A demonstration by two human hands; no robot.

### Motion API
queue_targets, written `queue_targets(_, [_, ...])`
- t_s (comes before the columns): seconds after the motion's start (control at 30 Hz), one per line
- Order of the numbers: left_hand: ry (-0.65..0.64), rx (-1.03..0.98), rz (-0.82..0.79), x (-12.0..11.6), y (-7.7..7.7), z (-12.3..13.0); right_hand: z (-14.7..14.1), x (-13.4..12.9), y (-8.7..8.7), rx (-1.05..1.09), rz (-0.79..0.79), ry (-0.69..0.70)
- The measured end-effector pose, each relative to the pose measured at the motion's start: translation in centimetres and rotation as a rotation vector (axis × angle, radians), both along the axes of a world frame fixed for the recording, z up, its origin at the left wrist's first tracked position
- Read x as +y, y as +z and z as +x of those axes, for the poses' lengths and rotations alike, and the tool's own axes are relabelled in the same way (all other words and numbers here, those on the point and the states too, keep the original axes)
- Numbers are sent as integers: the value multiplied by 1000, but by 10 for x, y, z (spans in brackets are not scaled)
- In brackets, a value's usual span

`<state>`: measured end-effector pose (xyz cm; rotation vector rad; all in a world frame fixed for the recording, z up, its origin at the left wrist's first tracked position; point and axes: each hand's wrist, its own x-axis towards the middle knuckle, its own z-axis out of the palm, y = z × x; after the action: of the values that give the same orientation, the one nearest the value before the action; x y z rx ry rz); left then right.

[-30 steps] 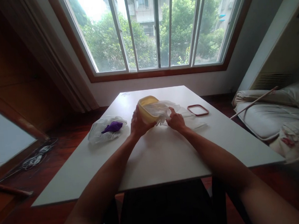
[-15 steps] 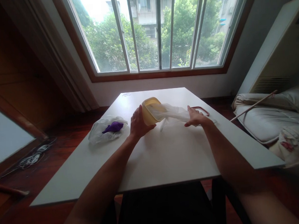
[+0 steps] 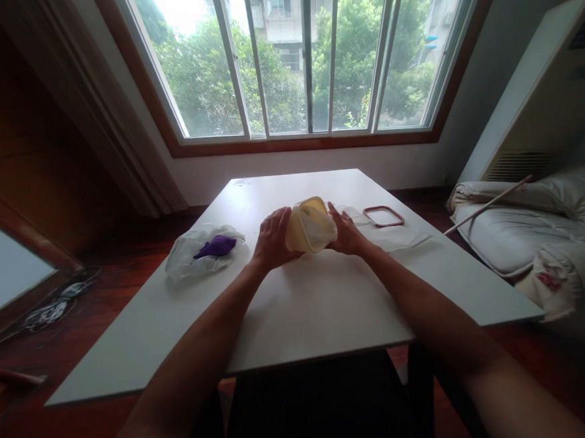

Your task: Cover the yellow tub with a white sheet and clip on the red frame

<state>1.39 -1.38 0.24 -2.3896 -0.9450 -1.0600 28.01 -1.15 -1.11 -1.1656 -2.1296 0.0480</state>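
A pale yellow plastic container (image 3: pixel 300 226) is tilted above the table, its open mouth turned toward the right and me. My left hand (image 3: pixel 274 239) is wrapped round its left side, fingers on top and thumb below. At the mouth's right edge, my right hand (image 3: pixel 346 232) grips the container, its fingertips partly hidden. Whitish thin plastic (image 3: pixel 320 229) shows inside the mouth. Behind and right of my right hand, a flat translucent plastic bag (image 3: pixel 399 239) lies on the table; whether it joins the plastic in the container I cannot tell.
A reddish-brown rimmed lid or frame (image 3: pixel 384 216) lies at the right of the white table (image 3: pixel 300 325). On the left sits a crumpled clear bag (image 3: pixel 179 257) with a purple cloth-like bundle (image 3: pixel 215 246). A cushioned seat (image 3: pixel 494 231) with a stick stands right of the table.
My right hand has moved left from the stretched plastic to the container's mouth. The container has turned more toward me and shifted slightly right. The reddish-brown rim is now fully uncovered.
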Motion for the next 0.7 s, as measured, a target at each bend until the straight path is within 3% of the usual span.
queue_targets(0.13, [23, -12, -3, 2, 0, -2, -3, 0, 3, 17, 6, -20])
queue_targets(0.37, [119, -65, -52, 12, -4, -13, 10, 2, 14, 2, -152, -147])
queue_targets(0.5, [171, -136, -90, 18, -6, -20, 23, 2, 21, 185, -136, -201])
queue_targets(0.7, [262, -266, -182, 22, -6, -26, 37, 7, 28, 627, -166, -305])
